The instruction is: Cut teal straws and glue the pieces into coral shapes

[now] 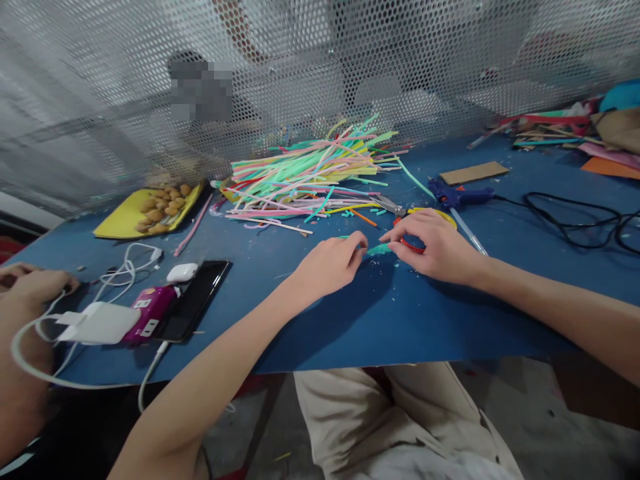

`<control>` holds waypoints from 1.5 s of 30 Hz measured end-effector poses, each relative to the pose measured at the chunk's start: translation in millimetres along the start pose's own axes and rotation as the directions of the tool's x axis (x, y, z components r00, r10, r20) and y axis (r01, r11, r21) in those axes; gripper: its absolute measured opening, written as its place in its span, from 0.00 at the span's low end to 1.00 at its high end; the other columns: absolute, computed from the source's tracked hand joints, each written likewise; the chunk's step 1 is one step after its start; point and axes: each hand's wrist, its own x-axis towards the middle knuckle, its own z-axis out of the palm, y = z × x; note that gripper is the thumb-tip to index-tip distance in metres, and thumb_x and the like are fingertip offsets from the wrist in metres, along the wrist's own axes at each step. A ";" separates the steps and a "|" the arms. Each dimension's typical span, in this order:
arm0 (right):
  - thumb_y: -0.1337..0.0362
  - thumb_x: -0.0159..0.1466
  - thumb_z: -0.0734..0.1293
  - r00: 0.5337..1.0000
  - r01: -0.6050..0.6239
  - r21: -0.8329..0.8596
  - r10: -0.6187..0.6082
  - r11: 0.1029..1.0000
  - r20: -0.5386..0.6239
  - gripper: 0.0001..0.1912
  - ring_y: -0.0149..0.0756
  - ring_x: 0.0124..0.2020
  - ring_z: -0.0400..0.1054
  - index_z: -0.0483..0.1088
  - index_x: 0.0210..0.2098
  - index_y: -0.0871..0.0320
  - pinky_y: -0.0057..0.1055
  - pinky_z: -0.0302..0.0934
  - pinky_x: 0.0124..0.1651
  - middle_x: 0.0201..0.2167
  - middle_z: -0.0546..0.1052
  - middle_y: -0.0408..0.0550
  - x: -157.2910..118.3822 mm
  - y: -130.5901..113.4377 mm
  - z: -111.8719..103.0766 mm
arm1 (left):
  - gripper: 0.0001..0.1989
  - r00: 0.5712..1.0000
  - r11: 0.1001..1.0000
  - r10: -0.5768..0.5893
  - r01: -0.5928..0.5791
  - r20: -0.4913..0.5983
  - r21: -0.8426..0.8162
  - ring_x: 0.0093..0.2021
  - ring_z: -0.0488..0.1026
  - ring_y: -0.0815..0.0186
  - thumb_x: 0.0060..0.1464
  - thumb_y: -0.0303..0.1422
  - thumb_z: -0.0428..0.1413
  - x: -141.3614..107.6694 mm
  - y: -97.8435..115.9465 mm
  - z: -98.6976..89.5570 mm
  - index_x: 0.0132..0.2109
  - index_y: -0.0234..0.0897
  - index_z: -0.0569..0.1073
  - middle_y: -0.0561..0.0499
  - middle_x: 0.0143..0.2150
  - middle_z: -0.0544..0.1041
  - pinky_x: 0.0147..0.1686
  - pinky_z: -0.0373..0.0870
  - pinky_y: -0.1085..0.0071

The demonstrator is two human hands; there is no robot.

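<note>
My left hand (pixel 334 263) is low over the blue table, its fingers curled together at one end of a short green strip (pixel 379 249), which looks like a fuzzy craft stem. At the strip's other end, the thumb and fingertips of my right hand (pixel 434 245) close in a pinch. Scissors (pixel 390 205) with red and yellow handles lie under and behind my right hand; their blades point toward a pile of pastel craft stems (pixel 310 167). Small green bits are scattered below the strip. My fingers hide part of it.
A blue glue gun (pixel 460 195) with a black cord and a cardboard piece (pixel 475 173) lie right. On the left are a yellow tray (pixel 117 217) of walnut-like things, a phone (pixel 200 300), a charger (pixel 107 323) with cables, and another person's hand (pixel 37 285). Perforated metal mesh (pixel 300 80) stands behind.
</note>
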 end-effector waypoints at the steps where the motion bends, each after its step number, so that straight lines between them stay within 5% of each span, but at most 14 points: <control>1: 0.62 0.69 0.66 1.000 -0.006 0.005 0.006 1.000 -0.008 0.04 0.43 0.43 0.76 0.72 0.38 0.54 0.42 0.60 0.52 0.40 0.83 0.48 0.0 1.1 0.8 | 0.14 1.000 1.000 0.008 -0.008 0.009 -0.005 0.34 0.78 0.62 0.70 0.34 0.44 0.3 -0.2 0.4 0.53 0.41 0.72 0.49 0.37 0.81 0.35 0.68 0.69; 6: 0.63 0.68 0.66 0.999 -0.009 0.016 0.010 1.000 -0.038 0.04 0.41 0.39 0.73 0.70 0.36 0.55 0.40 0.59 0.48 0.36 0.81 0.48 0.6 3.3 0.4 | 0.15 0.999 0.994 0.041 -0.038 0.029 -0.100 0.39 0.79 0.63 0.70 0.33 0.44 2.5 -2.3 0.1 0.51 0.41 0.75 0.49 0.43 0.83 0.40 0.69 0.69; 11: 0.63 0.66 0.67 0.998 0.023 0.015 -0.022 1.000 -0.065 0.07 0.36 0.31 0.67 0.68 0.32 0.55 0.37 0.58 0.41 0.28 0.76 0.44 0.0 -0.2 -0.8 | 0.16 0.998 0.956 -0.045 0.055 0.043 -0.289 0.32 0.75 0.67 0.70 0.36 0.46 3.8 0.3 -1.3 0.47 0.39 0.78 0.52 0.36 0.81 0.35 0.66 0.71; 20: 0.64 0.67 0.66 0.998 0.039 0.046 -0.041 0.998 0.037 0.06 0.37 0.32 0.66 0.67 0.33 0.55 0.35 0.59 0.40 0.29 0.76 0.45 -1.9 3.2 7.4 | 0.20 0.989 0.846 -0.092 0.140 0.119 -0.515 0.35 0.72 0.66 0.69 0.42 0.45 5.3 6.9 1.4 0.43 0.36 0.78 0.50 0.37 0.79 0.34 0.67 0.72; 45: 0.65 0.70 0.66 0.972 0.233 -0.116 -0.235 0.965 -0.003 0.08 0.37 0.33 0.68 0.69 0.33 0.56 0.37 0.58 0.44 0.29 0.77 0.45 -2.2 5.7 13.3 | 0.17 0.991 0.831 -0.120 0.129 0.051 -0.542 0.35 0.71 0.67 0.68 0.40 0.47 5.6 6.4 5.1 0.44 0.35 0.77 0.51 0.36 0.77 0.36 0.64 0.71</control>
